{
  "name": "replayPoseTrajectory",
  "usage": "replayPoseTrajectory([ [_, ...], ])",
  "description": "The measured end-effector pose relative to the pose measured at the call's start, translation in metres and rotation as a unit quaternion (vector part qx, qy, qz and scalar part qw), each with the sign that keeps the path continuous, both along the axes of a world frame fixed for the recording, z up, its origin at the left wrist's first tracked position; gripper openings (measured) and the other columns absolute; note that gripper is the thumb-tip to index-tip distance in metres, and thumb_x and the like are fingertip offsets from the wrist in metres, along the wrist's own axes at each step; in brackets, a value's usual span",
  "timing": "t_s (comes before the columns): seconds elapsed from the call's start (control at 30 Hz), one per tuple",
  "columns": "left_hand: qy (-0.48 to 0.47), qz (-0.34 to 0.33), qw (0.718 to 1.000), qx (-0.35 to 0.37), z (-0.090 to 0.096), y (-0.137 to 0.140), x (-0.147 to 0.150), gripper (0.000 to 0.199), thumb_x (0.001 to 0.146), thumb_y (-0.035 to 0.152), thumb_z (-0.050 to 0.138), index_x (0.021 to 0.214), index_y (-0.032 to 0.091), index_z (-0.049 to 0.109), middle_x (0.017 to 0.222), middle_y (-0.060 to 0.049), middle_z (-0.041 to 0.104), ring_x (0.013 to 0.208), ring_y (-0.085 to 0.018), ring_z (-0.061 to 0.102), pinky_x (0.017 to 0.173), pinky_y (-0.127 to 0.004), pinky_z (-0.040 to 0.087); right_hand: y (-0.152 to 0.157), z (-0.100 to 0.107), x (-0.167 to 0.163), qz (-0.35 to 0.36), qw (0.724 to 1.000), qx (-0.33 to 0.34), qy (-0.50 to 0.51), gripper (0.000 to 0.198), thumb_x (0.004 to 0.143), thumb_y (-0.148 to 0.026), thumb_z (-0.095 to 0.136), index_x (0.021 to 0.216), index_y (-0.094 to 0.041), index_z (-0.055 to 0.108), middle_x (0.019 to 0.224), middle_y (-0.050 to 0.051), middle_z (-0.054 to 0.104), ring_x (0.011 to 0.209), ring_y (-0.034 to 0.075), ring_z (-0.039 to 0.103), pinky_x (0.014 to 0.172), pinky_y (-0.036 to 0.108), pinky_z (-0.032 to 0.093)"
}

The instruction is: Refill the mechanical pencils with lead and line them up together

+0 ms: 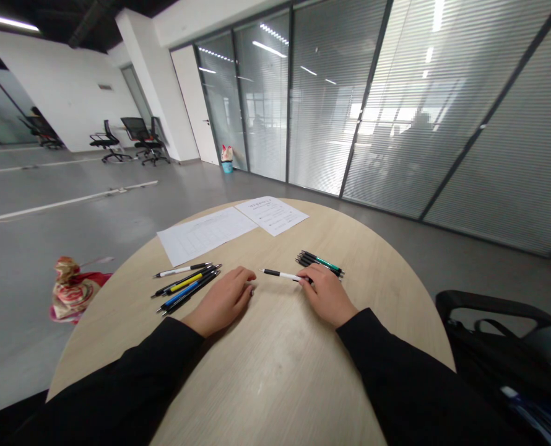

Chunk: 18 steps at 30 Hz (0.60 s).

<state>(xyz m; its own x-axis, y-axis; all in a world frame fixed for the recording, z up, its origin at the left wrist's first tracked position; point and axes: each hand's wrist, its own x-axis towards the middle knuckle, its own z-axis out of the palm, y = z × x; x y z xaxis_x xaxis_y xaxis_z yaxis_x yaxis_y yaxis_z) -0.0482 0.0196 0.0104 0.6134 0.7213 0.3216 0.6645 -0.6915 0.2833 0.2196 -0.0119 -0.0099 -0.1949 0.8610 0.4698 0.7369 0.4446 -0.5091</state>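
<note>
My right hand (326, 294) pinches one end of a white pen with a black grip (285, 275); the pen's tip points left toward my other hand. Just beyond those fingers lies a small bunch of dark pens, one with a green barrel (324, 262), partly covered by the hand. My left hand (224, 297) rests on the tabletop with fingers loosely bent and apart, no object visible in it. Left of it lie several pens: a white and black pen (176, 271), a yellow and black pen (186, 282), a blue and black pen (181, 298) and other dark ones.
Two printed sheets, a left sheet (205, 234) and a right sheet (272, 217), lie at the far side of the round wooden table (266, 384). A black chair (493, 303) stands close on the right. A patterned bag (73, 291) is on the floor at left.
</note>
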Motion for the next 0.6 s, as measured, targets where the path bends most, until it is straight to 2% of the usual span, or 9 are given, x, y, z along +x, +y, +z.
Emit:
replayPoseTrajectory([
  [0.2, 0.031, -0.063, 0.998, -0.003, 0.008, -0.001, -0.001, 0.020, 0.096, 0.022, 0.043, 0.106, 0.021, 0.061, 0.105, -0.009, 0.060, 0.090, -0.022, 0.059, 0.081, -0.034, 0.048, 0.000, 0.001, 0.001, -0.015, 1.000, -0.001, 0.008, 0.011, 0.091, -0.012, 0.057, 0.090, -0.018, 0.066, 0.090, 0.006, 0.065, 0.089, 0.021, 0.057, 0.084, 0.035, 0.045],
  [0.3, 0.041, -0.088, 0.995, -0.005, 0.015, -0.003, 0.001, 0.021, 0.096, 0.019, 0.045, 0.102, 0.022, 0.064, 0.100, -0.008, 0.061, 0.084, -0.020, 0.060, 0.076, -0.032, 0.046, 0.001, 0.000, 0.001, -0.016, 1.000, -0.004, 0.008, 0.010, 0.091, -0.013, 0.057, 0.090, -0.018, 0.066, 0.089, 0.006, 0.065, 0.088, 0.021, 0.057, 0.083, 0.035, 0.044],
  [0.43, 0.077, -0.095, 0.992, -0.019, 0.023, -0.005, 0.004, 0.021, 0.095, 0.016, 0.046, 0.089, 0.020, 0.066, 0.088, -0.006, 0.062, 0.077, -0.019, 0.059, 0.070, -0.030, 0.045, 0.002, -0.002, 0.001, -0.018, 1.000, -0.005, 0.008, 0.009, 0.091, -0.014, 0.058, 0.090, -0.018, 0.066, 0.089, 0.006, 0.064, 0.088, 0.021, 0.057, 0.083, 0.034, 0.044],
  [0.6, 0.120, -0.076, 0.990, -0.015, 0.022, -0.004, 0.005, 0.023, 0.094, 0.011, 0.044, 0.085, 0.018, 0.064, 0.085, -0.006, 0.062, 0.073, -0.018, 0.059, 0.067, -0.030, 0.044, 0.001, -0.002, 0.000, -0.015, 1.000, -0.001, 0.013, 0.009, 0.091, -0.014, 0.057, 0.089, -0.018, 0.066, 0.090, 0.006, 0.064, 0.089, 0.021, 0.057, 0.083, 0.034, 0.044],
])
